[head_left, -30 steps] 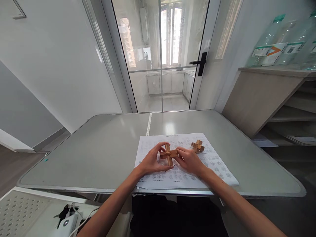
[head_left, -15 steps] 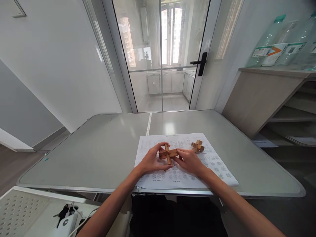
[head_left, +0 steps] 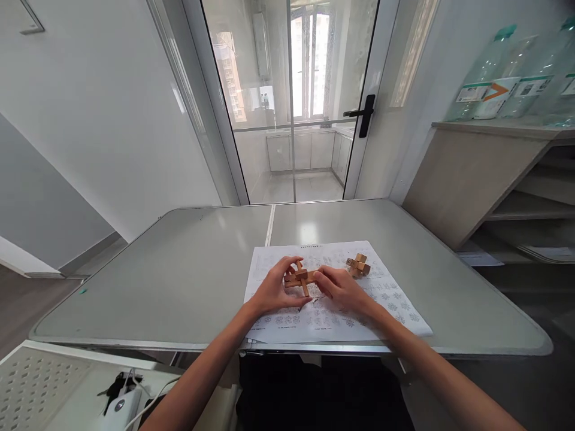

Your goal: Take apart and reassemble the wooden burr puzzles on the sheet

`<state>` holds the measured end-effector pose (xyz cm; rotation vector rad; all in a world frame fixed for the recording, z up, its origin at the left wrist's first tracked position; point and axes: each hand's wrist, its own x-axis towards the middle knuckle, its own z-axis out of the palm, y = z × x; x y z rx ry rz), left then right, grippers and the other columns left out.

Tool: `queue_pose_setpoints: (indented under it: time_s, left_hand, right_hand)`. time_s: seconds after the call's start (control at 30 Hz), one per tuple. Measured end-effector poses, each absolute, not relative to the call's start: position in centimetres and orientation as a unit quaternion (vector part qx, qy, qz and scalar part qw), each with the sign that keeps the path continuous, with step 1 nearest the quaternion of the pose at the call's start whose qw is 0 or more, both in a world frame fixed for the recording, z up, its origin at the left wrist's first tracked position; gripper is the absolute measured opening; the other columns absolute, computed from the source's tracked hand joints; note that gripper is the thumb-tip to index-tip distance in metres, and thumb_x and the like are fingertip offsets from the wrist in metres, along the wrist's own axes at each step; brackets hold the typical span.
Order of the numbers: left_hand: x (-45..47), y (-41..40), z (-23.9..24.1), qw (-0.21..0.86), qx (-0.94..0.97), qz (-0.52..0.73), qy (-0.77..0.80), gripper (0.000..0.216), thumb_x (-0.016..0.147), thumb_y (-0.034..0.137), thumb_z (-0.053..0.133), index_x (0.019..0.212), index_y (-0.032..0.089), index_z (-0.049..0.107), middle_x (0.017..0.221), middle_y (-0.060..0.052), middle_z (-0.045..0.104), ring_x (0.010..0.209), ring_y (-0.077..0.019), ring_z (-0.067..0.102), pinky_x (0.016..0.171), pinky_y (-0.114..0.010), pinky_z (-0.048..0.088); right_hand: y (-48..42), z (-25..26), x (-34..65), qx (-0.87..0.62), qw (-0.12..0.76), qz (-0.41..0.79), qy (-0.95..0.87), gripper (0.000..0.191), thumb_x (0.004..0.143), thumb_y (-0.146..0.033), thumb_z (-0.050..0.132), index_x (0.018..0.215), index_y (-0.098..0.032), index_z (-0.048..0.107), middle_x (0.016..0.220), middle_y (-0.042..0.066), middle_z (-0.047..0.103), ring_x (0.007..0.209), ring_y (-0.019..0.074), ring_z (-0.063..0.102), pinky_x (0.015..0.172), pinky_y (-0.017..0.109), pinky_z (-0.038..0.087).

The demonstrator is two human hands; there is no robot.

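Between my hands is a wooden interlocking puzzle (head_left: 300,276) made of crossed brown sticks, held just over a printed sheet. My left hand (head_left: 274,288) grips it from the left, with the thumb at the near end of one stick and a finger at its far end. The fingers of my right hand (head_left: 339,286) pinch the right end of the crossing stick. A second wooden puzzle (head_left: 358,265), a knot of short blocks, rests on the printed paper (head_left: 386,299) beyond my right hand. My fingers hide parts of the held puzzle.
The paper lies on a grey-green table (head_left: 202,269) with a metal rim. Behind the table is a glass door (head_left: 314,149) with a black handle. Several plastic bottles (head_left: 476,90) stand on a shelf unit at right. A white charger (head_left: 123,407) with cables and keys sits lower left.
The held puzzle has turned slightly and shifted a little to the left. My right fingers have closed in nearer on its right stick.
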<state>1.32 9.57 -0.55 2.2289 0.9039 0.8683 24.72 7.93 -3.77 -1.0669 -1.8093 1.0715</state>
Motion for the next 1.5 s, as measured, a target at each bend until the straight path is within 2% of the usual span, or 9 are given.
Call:
queue_pose_setpoints:
  time_s: [0.23,0.5,0.6,0.83,0.93,1.13,1.3,1.4,1.5]
  left_hand:
    - [1.3,9.8,-1.2,0.282,0.848,0.300,0.335,0.090,0.065,0.049,0.091,0.144,0.030,0.052,0.126,-0.007,0.062,0.094,-0.0214,0.061,0.089,-0.038,0.054]
    - [1.4,9.4,-1.0,0.302,0.846,0.287,0.334,0.095,0.065,0.048,0.093,0.148,0.031,0.051,0.136,-0.008,0.066,0.094,-0.0207,0.065,0.094,-0.039,0.054]
    - [1.4,9.3,-1.0,0.324,0.836,0.295,0.332,0.094,0.068,0.044,0.093,0.150,0.030,0.048,0.125,-0.007,0.072,0.093,-0.0212,0.069,0.091,-0.039,0.056]
    - [1.5,9.3,-1.1,0.326,0.842,0.328,0.278,0.064,0.073,0.040,0.092,0.131,0.029,0.069,0.145,-0.013,0.061,0.132,-0.0329,0.061,0.110,-0.049,0.052]
    - [1.5,9.2,-0.9,0.369,0.826,0.324,0.276,0.063,0.075,0.037,0.090,0.134,0.030,0.068,0.151,-0.013,0.055,0.131,-0.0341,0.063,0.106,-0.050,0.056]
    - [1.8,8.8,-0.2,0.448,0.777,0.345,0.275,0.050,0.078,0.037,0.088,0.126,0.027,0.075,0.168,-0.012,0.032,0.102,-0.0266,0.077,0.099,-0.047,0.063]
    - [1.7,8.9,-0.1,0.432,0.770,0.350,0.314,0.025,0.082,0.040,0.083,0.102,0.026,0.083,0.164,-0.009,0.039,0.118,-0.0310,0.070,0.077,-0.036,0.068]
    - [1.6,9.0,-0.1,0.432,0.765,0.357,0.317,0.021,0.083,0.039,0.083,0.098,0.025,0.084,0.165,-0.008,0.039,0.125,-0.0331,0.066,0.076,-0.034,0.067]
    - [1.5,9.2,0.0,0.455,0.751,0.365,0.311,0.021,0.085,0.040,0.081,0.094,0.022,0.083,0.166,-0.009,0.037,0.116,-0.0309,0.070,0.075,-0.035,0.067]
  right_hand:
    - [8.6,-3.9,25.5,-0.397,0.305,0.554,-0.665,0.052,0.098,-0.071,0.048,0.078,-0.022,0.049,0.063,-0.005,0.055,0.044,0.0089,0.046,0.041,0.023,0.035]
    - [8.6,-4.1,25.8,-0.385,0.295,0.592,-0.643,0.052,0.093,-0.072,0.057,0.079,-0.022,0.051,0.058,-0.006,0.056,0.043,0.0086,0.045,0.043,0.023,0.036]
    - [8.5,-3.9,25.8,-0.386,0.302,0.589,-0.643,0.051,0.094,-0.071,0.056,0.080,-0.022,0.051,0.058,-0.005,0.058,0.044,0.0088,0.045,0.045,0.023,0.036]
    - [8.4,-3.3,25.6,-0.379,0.314,0.585,-0.644,0.054,0.094,-0.073,0.055,0.080,-0.021,0.054,0.058,-0.005,0.056,0.047,0.0098,0.046,0.049,0.025,0.037]
    - [8.5,-3.5,25.6,-0.375,0.321,0.591,-0.637,0.053,0.093,-0.074,0.055,0.082,-0.022,0.055,0.057,-0.005,0.055,0.047,0.0102,0.045,0.048,0.025,0.036]
    - [8.4,-3.5,25.5,-0.367,0.350,0.607,-0.611,0.051,0.093,-0.071,0.058,0.083,-0.021,0.054,0.056,-0.007,0.052,0.045,0.0088,0.040,0.046,0.025,0.031]
    - [8.5,-3.4,25.4,-0.374,0.382,0.613,-0.582,0.050,0.091,-0.069,0.062,0.081,-0.021,0.054,0.061,-0.007,0.049,0.045,0.0076,0.040,0.044,0.024,0.028]
    - [8.6,-3.4,25.4,-0.384,0.408,0.605,-0.567,0.051,0.089,-0.069,0.064,0.078,-0.021,0.052,0.063,-0.006,0.050,0.047,0.0077,0.042,0.045,0.024,0.030]
    - [8.7,-3.4,25.5,-0.397,0.433,0.594,-0.550,0.051,0.088,-0.070,0.065,0.078,-0.021,0.052,0.064,-0.006,0.049,0.048,0.0078,0.042,0.045,0.024,0.030]
